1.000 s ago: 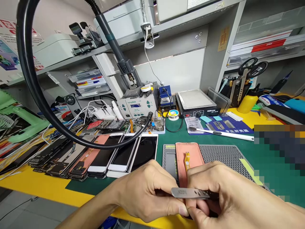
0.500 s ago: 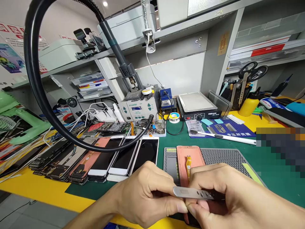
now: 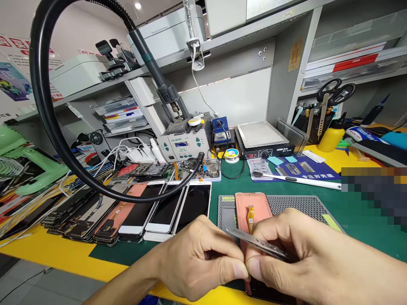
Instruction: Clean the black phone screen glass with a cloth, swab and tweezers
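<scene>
My right hand (image 3: 295,254) is closed round metal tweezers (image 3: 254,240), whose flat end with small holes points up and left across my fingers. My left hand (image 3: 203,258) is pinched, its thumb and forefinger meeting my right thumb and fingers. Whatever lies between the fingertips is too small or hidden to make out. Beneath both hands a phone screen part (image 3: 245,207) with a salmon-coloured back lies partly on a grey work mat (image 3: 292,207). A yellow ribbon cable (image 3: 251,216) runs along its back; my hands cover its middle.
Several phone screens (image 3: 197,203) lie in rows at left. Behind them stands a hot-air station (image 3: 182,146) with a thick looped black hose (image 3: 43,110). A heating plate (image 3: 263,142), a white-handled brush (image 3: 302,182) and a yellow bottle (image 3: 331,136) lie toward the right.
The tweezers have tilted, their flat end swinging up and left. My fingertips have pressed closer together, and the right hand has turned slightly. The view has shifted a little.
</scene>
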A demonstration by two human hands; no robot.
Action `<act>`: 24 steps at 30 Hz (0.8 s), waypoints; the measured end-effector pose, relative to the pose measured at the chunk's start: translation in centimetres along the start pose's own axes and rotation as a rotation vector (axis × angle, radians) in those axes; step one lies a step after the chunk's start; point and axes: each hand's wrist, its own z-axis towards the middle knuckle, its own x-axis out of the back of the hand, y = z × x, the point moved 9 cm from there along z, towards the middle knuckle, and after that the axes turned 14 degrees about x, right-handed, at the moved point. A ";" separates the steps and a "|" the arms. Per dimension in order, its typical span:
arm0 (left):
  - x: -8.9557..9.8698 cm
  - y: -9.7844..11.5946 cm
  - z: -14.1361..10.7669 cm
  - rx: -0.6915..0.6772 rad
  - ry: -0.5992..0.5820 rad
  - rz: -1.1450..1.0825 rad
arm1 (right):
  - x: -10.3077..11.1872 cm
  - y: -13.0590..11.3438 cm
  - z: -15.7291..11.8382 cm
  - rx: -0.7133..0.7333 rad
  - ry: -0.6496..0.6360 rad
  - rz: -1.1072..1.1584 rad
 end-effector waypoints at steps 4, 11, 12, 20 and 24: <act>-0.5 -0.1 0.2 0.025 -0.035 0.046 | -0.9 -1.0 0.7 0.076 -0.066 0.041; -1.1 -0.9 0.1 0.070 -0.088 0.098 | -0.5 -1.1 0.9 0.079 -0.021 -0.020; -1.2 -1.0 0.1 0.085 -0.093 0.096 | -0.5 -1.1 0.9 0.083 -0.017 -0.038; -0.9 -0.9 -0.2 0.025 -0.004 0.124 | 0.6 -2.7 0.3 0.237 0.174 -0.408; -0.8 -0.2 -0.5 -0.089 0.047 0.239 | 1.0 -3.8 0.1 0.291 0.217 -0.478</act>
